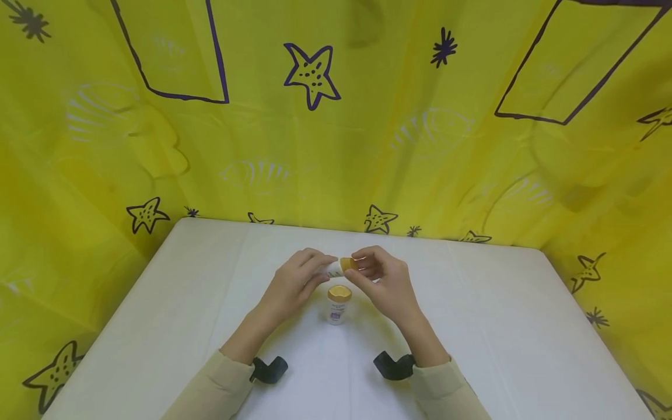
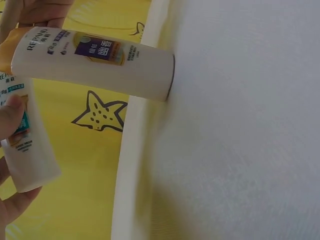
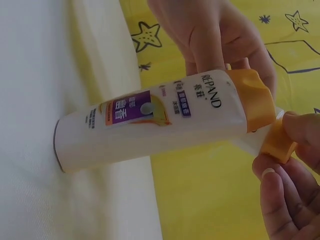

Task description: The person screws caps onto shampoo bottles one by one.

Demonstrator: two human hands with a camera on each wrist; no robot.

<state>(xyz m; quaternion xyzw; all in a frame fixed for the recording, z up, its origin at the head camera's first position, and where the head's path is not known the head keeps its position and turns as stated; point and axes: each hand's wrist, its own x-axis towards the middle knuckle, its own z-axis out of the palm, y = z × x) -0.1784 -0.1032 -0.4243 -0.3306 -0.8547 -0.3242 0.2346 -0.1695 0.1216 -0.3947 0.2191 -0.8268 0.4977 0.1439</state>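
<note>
My left hand grips a white shampoo bottle with a teal and orange label, held up on its side with its cap end toward the right. At that end my right hand pinches the orange-gold cap between thumb and fingers. The cap sits against the bottle neck in the head view. Nearer the body, a second shampoo bottle stands upright on the table, its own orange-gold cap on and a purple label showing. Neither hand grips this one, which partly hides the held bottle in the right wrist view.
The white-covered table runs back to a yellow curtain printed with starfish and fish. Black wrist-worn devices stick out inward from both sleeves, low over the table.
</note>
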